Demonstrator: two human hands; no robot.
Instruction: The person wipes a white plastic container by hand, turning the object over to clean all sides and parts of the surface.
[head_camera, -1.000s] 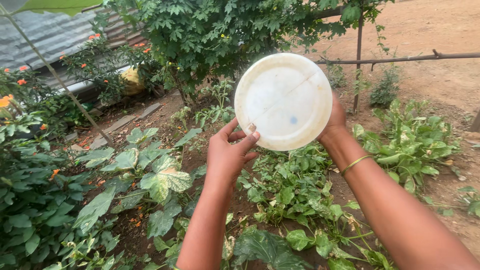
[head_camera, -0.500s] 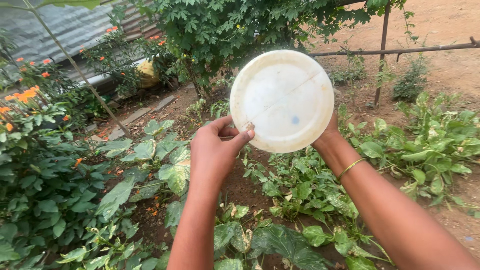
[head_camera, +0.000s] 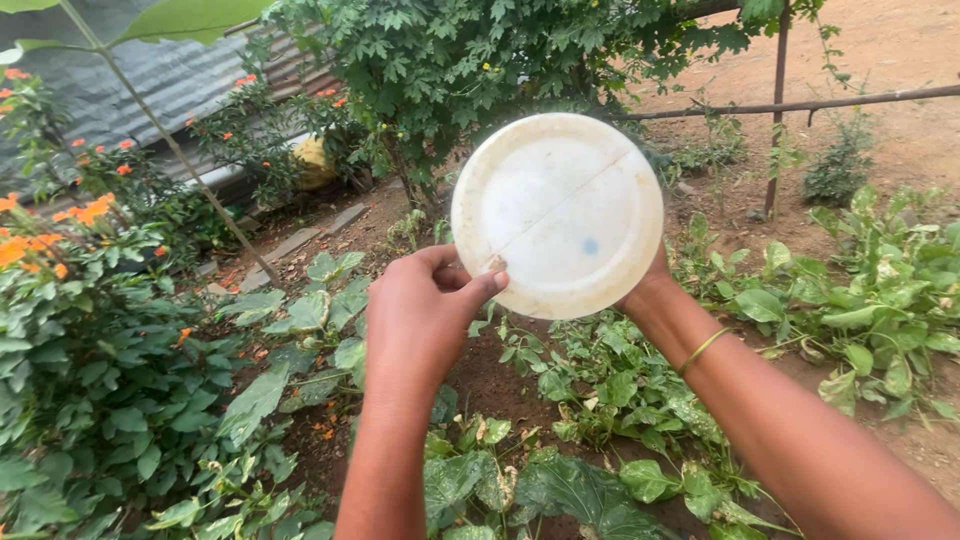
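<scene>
I hold a round white plastic plate (head_camera: 558, 214) upright in front of me over a garden bed; it is stained, with a faint diagonal line and a small blue spot. My left hand (head_camera: 425, 315) pinches its lower left rim between thumb and fingers, at a small brown speck on the edge. My right hand (head_camera: 648, 285) is mostly hidden behind the plate's lower right side and supports it from the back. A thin gold bangle (head_camera: 703, 348) circles my right wrist.
Leafy green plants (head_camera: 610, 390) cover the brown soil below. Orange-flowered shrubs (head_camera: 70, 220) stand at the left, a dense green bush (head_camera: 480, 60) behind the plate. A thin pole fence (head_camera: 780, 100) crosses the upper right before bare dirt. A grey corrugated sheet (head_camera: 150, 80) lies upper left.
The view has shifted left, so the fence and plants slid right. The plate sits slightly lower and my left hand has closed in more on its rim.
</scene>
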